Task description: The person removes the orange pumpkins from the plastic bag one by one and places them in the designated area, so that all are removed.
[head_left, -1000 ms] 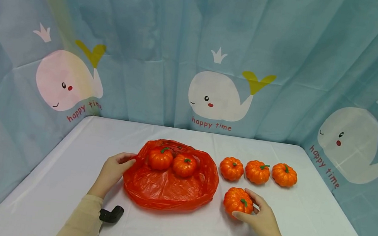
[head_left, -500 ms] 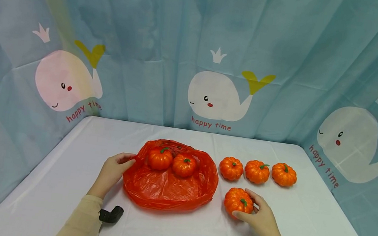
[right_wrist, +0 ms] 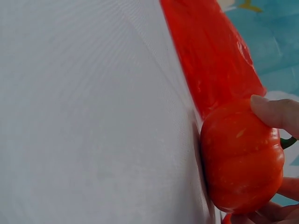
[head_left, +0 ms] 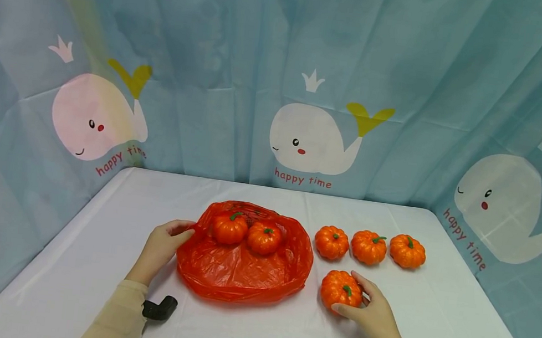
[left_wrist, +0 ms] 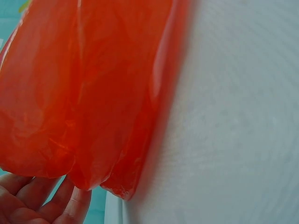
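Once past the bag, three pumpkins.

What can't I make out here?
Left wrist view: fingertips of the left hand, behind the red bag; pumpkins inside, hidden by its plastic.
Right wrist view: much of the right hand, cut by the right edge.
Head view: underside of the held pumpkin, behind its own body; dark bag marks, too small to read.

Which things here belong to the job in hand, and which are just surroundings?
In the job, apparently:
red plastic bag, left hand on its rim
pumpkin in the right hand
two bagged pumpkins
three pumpkins in a row

Surroundings:
whale-print curtain
white tablecloth
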A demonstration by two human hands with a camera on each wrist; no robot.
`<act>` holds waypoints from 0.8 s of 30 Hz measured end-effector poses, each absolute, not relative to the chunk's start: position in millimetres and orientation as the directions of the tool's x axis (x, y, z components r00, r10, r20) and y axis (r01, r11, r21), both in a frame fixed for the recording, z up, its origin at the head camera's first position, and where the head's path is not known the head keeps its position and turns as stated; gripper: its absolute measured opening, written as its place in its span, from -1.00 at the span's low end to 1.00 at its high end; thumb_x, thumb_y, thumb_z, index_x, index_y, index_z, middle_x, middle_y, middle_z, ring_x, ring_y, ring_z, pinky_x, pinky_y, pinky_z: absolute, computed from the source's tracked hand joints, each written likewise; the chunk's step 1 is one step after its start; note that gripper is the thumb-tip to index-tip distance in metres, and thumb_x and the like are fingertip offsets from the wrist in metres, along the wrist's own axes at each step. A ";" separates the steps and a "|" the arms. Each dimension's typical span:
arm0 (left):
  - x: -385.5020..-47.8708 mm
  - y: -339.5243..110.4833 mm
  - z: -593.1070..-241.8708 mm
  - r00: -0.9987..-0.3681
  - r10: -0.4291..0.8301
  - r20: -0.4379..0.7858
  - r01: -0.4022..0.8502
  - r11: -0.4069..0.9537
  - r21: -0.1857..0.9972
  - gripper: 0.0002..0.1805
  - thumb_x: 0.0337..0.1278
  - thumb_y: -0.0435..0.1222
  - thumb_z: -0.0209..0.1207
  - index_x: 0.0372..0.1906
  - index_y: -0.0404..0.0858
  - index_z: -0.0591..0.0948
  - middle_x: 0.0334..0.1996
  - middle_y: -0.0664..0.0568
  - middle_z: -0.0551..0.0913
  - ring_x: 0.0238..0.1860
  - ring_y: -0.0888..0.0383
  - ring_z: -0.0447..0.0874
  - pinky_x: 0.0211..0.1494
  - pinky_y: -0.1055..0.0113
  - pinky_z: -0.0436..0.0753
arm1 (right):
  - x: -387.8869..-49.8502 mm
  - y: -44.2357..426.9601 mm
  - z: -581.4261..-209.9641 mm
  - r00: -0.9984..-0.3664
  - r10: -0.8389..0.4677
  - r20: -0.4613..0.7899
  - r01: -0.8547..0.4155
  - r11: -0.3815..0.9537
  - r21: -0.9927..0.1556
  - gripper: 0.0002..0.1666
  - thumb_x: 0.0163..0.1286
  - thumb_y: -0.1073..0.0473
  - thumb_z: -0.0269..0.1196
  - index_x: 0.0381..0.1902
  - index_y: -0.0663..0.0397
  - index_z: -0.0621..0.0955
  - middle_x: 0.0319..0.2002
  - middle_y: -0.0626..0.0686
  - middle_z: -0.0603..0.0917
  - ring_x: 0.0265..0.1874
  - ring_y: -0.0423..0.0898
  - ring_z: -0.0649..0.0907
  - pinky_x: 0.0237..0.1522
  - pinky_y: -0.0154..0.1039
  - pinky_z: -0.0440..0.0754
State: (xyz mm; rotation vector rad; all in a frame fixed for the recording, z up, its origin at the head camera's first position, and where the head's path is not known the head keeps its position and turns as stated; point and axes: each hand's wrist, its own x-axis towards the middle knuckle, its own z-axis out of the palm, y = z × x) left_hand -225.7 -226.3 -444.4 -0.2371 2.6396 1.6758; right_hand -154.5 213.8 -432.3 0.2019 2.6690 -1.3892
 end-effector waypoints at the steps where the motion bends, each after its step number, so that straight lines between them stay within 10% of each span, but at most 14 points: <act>1: -225.6 -226.5 -444.5 -0.989 -0.124 -0.084 -0.129 0.419 0.899 -0.56 0.43 -0.15 0.07 0.25 -0.29 0.55 0.23 -0.24 0.57 0.30 -0.13 0.46 0.40 -0.05 0.49 | -154.9 213.9 -432.6 -0.983 0.060 -0.175 0.178 0.567 -0.804 0.06 0.08 0.05 0.54 0.47 0.16 0.30 0.46 0.32 0.28 0.45 0.29 0.28 0.45 0.24 0.28; 24: -224.0 -226.4 -445.3 -0.990 -0.124 -0.072 -0.119 0.425 0.898 -0.55 0.43 -0.13 0.09 0.25 -0.29 0.55 0.22 -0.23 0.59 0.28 -0.12 0.48 0.39 -0.03 0.50 | -152.4 216.3 -427.2 -0.983 0.057 -0.174 0.177 0.538 -0.824 0.14 0.09 -0.08 0.52 0.51 0.11 0.23 0.49 0.26 0.25 0.48 0.24 0.25 0.45 0.16 0.30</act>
